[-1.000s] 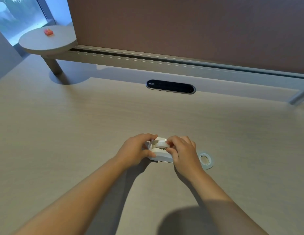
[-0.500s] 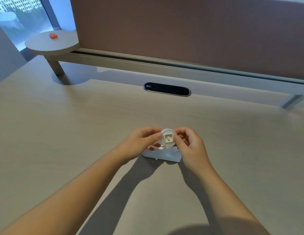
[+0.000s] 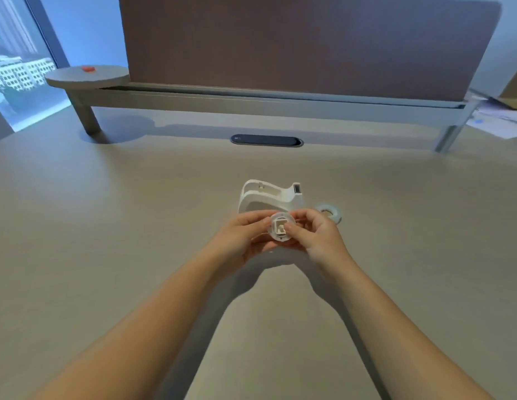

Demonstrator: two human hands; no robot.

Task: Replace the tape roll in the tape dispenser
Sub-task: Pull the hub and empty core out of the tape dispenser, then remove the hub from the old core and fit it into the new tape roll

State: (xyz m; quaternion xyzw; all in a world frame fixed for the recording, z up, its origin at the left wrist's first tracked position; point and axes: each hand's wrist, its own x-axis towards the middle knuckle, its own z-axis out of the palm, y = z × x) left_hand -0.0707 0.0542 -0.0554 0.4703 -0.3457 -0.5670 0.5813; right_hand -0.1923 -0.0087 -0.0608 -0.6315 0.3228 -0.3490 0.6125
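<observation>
Now my left hand (image 3: 242, 232) and right hand (image 3: 317, 235) pinch the spent tape roll (image 3: 281, 230) between fingertips, hiding the near edge of the empty dispenser (image 3: 268, 197) on the desk (image 3: 136, 226); a spare roll (image 3: 329, 211) lies just right.

A tape dispenser (image 3: 269, 196) is set on the desk (image 3: 107, 226), just behind the left hand (image 3: 242, 236) and right hand (image 3: 315, 236), between which a spool (image 3: 280, 230) is held, with a tape roll (image 3: 329, 212) laid just right of the dispenser and a cable slot (image 3: 266, 140) set well behind.
</observation>
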